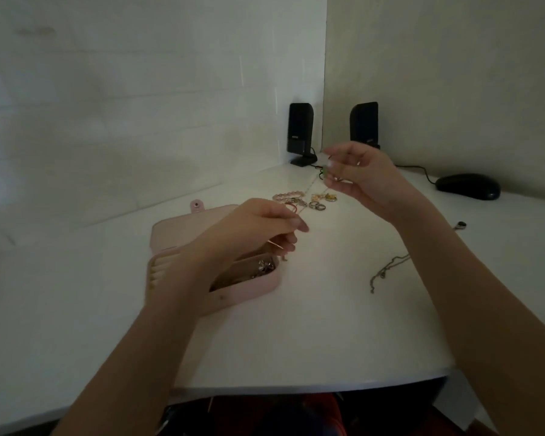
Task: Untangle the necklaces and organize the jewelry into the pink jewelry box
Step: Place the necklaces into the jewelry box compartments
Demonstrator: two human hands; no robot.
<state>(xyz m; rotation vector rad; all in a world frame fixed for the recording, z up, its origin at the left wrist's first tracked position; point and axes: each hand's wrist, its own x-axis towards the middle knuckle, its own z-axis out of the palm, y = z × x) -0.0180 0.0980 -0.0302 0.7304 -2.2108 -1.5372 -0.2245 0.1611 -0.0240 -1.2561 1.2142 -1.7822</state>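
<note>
Two hands stretch one thin pale chain necklace diagonally above the white table.
Its long axis runs from the left hand, pinching the near end low over the open pink jewelry box, up and away to the right hand, raised and pinching the far end. Both sets of fingers are clenched on the chain; the left hand is nearer the box. Loose rings and bracelets lie beneath the span.

Matt pink box, shiny metal rings & chain, smooth white desk.
</note>
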